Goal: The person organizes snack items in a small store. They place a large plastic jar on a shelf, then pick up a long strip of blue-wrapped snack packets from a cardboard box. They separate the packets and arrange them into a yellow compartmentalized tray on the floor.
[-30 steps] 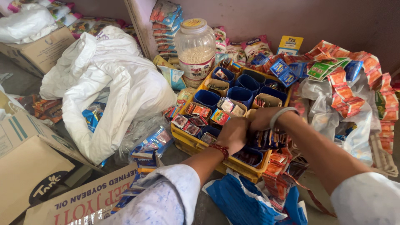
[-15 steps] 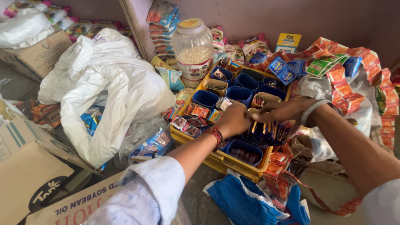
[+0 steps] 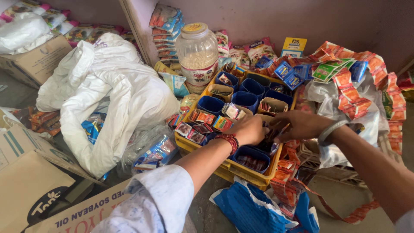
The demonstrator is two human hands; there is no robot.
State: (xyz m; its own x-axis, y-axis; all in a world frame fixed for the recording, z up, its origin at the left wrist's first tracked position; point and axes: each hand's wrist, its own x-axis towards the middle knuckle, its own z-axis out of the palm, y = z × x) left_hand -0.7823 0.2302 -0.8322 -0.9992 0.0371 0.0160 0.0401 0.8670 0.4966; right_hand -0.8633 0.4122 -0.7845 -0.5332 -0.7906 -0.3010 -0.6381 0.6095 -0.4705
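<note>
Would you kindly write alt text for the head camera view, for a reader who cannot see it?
A person's left hand and right hand meet over a yellow crate of blue cups stuffed with small sachets. A clear plastic jar, a white sack, cardboard boxes and sachet strips surround it.

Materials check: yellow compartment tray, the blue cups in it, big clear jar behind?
Yellow tray: looks like moulded hard plastic, matte, with thick uniform walls. Blue cups: likely plastic too, slightly glossy rims. Clear jar: probably transparent plastic, since its pale contents show through under a yellow lid; glass can't be excluded.
</note>
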